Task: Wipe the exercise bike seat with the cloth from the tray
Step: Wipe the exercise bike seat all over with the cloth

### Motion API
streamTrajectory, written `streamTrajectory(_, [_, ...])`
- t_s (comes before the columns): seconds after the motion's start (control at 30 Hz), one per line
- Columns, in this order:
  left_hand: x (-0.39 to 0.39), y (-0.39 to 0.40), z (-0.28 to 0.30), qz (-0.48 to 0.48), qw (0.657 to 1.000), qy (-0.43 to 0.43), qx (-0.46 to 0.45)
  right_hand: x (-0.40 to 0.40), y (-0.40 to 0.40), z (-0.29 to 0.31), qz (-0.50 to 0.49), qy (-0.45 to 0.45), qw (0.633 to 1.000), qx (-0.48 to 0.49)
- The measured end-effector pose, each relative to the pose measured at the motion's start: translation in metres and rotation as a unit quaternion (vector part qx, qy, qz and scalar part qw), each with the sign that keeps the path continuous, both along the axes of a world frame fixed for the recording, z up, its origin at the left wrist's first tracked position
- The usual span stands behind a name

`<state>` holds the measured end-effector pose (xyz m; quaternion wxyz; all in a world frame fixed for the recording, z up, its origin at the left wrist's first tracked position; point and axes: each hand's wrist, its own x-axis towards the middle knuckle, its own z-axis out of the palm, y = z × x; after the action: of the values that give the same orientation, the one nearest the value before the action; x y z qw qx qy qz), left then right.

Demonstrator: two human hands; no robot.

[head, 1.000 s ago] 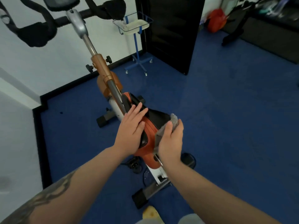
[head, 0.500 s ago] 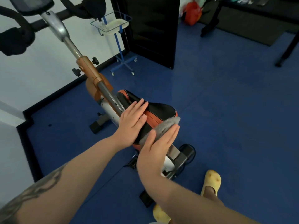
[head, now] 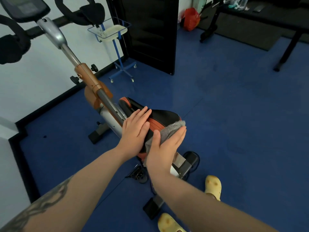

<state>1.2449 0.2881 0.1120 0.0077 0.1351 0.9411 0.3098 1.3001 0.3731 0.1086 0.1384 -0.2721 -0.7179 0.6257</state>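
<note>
The person stands behind the exercise bike and leans over its seat (head: 160, 117), which is black and orange. The left hand (head: 135, 131) lies flat on the left side of the seat, fingers straight and together, holding nothing; it seems to be there to keep the seat steady during the wiping. The right hand (head: 164, 146) is also flat, and it presses the grey cloth (head: 168, 131) against the rear right part of the seat, so the cloth is trapped between the palm and the seat rather than pinched by the fingers. A flat palm probably gives wider contact for wiping. The tray (head: 111, 32) on its blue stand is well apart, near the wall, and looks empty.
</note>
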Motion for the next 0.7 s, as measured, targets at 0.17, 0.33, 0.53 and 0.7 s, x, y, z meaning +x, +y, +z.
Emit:
streamTrajectory(0.17, [0.0,0.003,0.001,0.013,1.0,0.02,0.012,-0.032,0.022,0.01,0.004,-0.044,0.995,0.087])
streamTrajectory(0.33, [0.004,0.004,-0.002,0.032,0.998,0.033,0.036,-0.008,0.03,-0.009,0.067,0.017,0.995,0.07])
streamTrajectory(0.53, [0.002,0.008,-0.001,0.041,0.998,0.032,0.035,-0.012,0.025,-0.01,0.01,-0.003,0.997,-0.076])
streamTrajectory(0.7, [0.004,0.007,0.002,0.034,0.998,0.03,0.038,-0.005,0.0,-0.006,-0.065,-0.015,0.996,-0.063])
